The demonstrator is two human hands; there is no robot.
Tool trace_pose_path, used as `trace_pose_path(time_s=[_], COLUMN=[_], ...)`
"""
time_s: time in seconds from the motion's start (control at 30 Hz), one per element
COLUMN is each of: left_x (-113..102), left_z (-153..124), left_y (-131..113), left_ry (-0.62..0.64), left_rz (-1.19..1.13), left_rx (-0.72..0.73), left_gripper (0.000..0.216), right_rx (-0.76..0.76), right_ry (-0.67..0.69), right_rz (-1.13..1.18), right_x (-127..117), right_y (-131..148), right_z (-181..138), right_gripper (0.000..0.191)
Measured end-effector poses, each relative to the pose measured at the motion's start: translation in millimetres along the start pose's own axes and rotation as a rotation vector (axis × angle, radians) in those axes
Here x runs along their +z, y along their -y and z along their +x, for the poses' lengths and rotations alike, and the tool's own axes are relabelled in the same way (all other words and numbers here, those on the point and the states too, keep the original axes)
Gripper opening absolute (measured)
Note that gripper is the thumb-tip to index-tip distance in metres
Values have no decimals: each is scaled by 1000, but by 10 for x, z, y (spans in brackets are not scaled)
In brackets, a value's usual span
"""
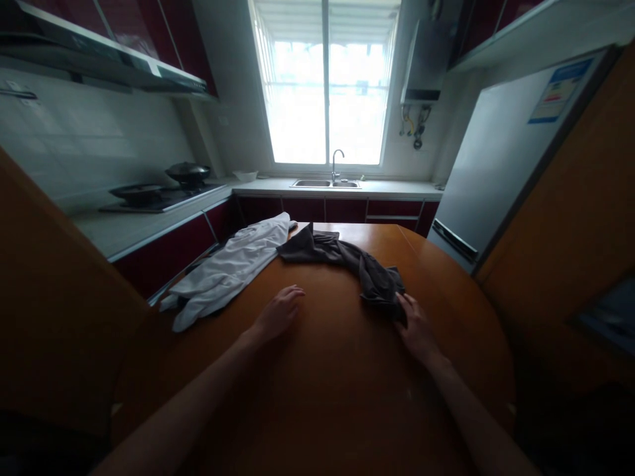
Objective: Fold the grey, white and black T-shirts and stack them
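A dark grey garment lies rumpled in a curved strip across the wooden table; its exact kind is hard to make out. At its near right end, my right hand has its fingers closed on the cloth's edge. My left hand is over the middle of the table, fingers loosely stretched and holding nothing. It is apart from both garments. To its left, a white garment lies lengthwise along the table's left side, with darker cloth peeking out beneath.
Beyond the table runs a counter with a sink and tap under the window. A stove with a lidded pan and another dark pan is on the left. A fridge stands at the right, near the table's rounded edge.
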State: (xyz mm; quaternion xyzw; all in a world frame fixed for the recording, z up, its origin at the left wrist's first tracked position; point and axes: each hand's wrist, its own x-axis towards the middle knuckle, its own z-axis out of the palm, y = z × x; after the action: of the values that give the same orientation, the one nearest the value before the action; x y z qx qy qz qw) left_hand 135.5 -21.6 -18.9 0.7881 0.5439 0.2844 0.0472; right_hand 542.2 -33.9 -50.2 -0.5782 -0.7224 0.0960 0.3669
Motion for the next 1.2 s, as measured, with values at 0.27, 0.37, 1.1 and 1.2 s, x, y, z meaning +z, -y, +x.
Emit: trace_pose_path(time_s=[0.27,0.37,1.1,1.2], left_x=[-5,5,795,497], left_z=[393,556,2242,2236], left_y=[120,184,-276,-22], left_ry=[-88,-128,3,-159], left_rz=[-54,-54,-176,-303], left_rx=[-39,-93,-431,-452], left_gripper=[33,32,5,9], right_rx=[-186,-294,84,74], right_ry=[328,659,363,409], right_rz=[190,319,225,179], right_x=[-240,-451,441,364], right_y=[610,944,697,768], right_z=[-166,-343,287,320], right_gripper=[34,28,36,36])
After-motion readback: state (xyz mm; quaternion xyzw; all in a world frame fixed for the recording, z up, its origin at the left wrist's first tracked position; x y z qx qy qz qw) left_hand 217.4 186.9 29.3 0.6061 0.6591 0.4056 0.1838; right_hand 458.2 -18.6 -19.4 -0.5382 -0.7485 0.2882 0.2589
